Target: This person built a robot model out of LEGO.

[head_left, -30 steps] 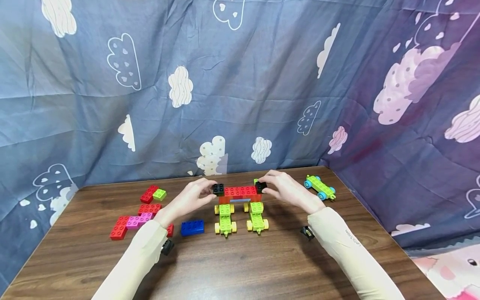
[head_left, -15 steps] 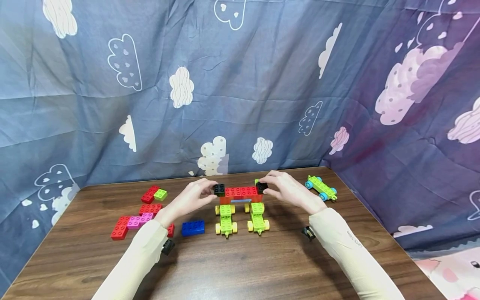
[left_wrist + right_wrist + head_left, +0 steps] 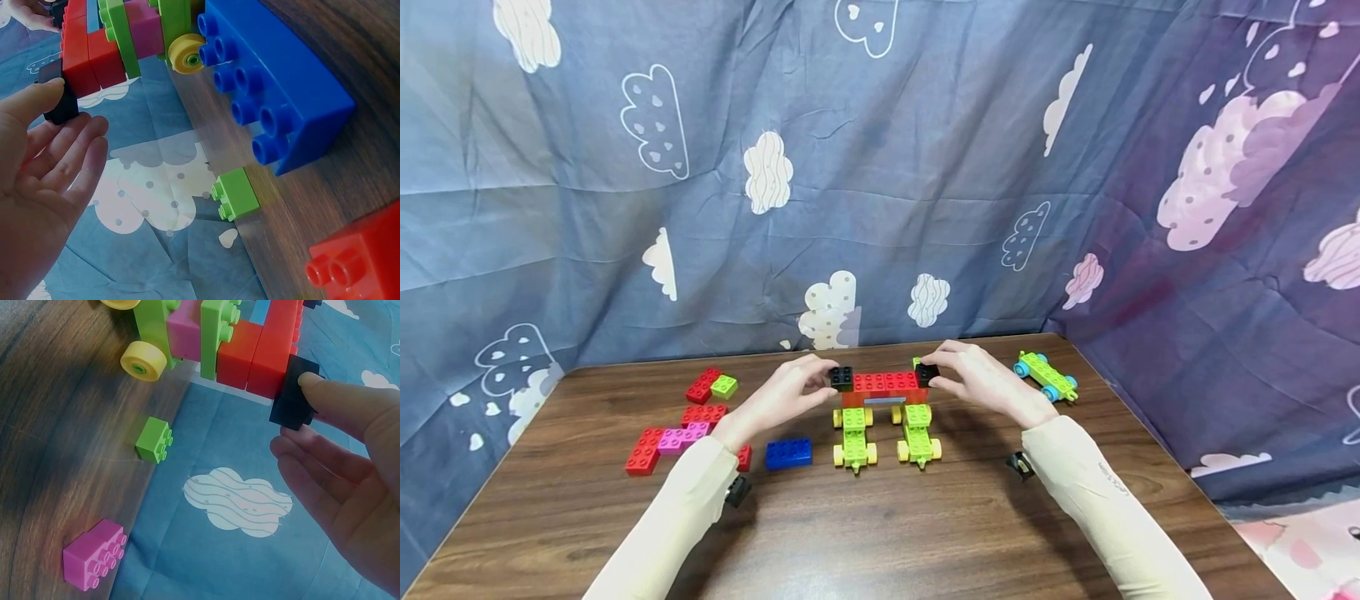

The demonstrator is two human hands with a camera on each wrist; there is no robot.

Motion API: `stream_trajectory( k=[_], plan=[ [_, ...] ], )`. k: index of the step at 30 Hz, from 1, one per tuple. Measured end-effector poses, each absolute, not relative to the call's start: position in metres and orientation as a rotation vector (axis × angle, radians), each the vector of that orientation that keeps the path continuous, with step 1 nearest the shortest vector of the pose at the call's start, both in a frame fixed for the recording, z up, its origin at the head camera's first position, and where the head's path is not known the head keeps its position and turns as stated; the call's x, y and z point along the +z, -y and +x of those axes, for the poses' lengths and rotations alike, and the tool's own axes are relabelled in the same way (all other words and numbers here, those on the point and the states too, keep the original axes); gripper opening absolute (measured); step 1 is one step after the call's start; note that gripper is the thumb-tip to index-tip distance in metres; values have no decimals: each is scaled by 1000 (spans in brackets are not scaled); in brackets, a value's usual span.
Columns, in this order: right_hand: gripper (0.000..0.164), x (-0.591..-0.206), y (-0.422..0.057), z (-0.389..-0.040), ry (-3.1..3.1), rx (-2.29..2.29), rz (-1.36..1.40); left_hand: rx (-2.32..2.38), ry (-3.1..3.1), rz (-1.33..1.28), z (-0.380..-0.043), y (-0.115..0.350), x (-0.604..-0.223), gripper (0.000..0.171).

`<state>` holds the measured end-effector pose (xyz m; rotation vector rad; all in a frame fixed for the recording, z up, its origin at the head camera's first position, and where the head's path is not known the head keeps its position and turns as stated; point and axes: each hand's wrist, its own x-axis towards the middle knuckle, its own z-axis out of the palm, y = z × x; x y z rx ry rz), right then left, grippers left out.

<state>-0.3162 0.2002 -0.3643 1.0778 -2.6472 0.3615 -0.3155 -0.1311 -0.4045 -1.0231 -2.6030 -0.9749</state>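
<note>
My left hand pinches a black brick between thumb and fingers at the left end of a built toy. At the other end, my right hand grips another black brick the same way. Between the two lies a row of red bricks forming the toy's top, with a light blue piece below. Two green wheeled bases with yellow wheels stand under it. In the right wrist view, a pink brick sits between green pieces lower in the build.
A blue brick lies left of the build. Further left are red bricks, a pink brick and a small green brick. At the back right stands a green base with blue wheels. A patterned cloth hangs behind the table.
The head view has shifted slightly, so everything appears a little further right. Both hands keep their hold on the black bricks, and the build looks unchanged.
</note>
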Motion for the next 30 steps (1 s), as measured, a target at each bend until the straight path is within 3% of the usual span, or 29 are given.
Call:
stream_trajectory(
  k=[15, 30],
  plan=[
    [32, -363, -203, -316, 2653, 347, 1068, -915, 2546, -1024, -315, 142, -398, 39],
    [30, -366, -201, -319, 2649, 353, 1096, -656, 2589, -856, -330, 206, -399, 34]
  ],
)
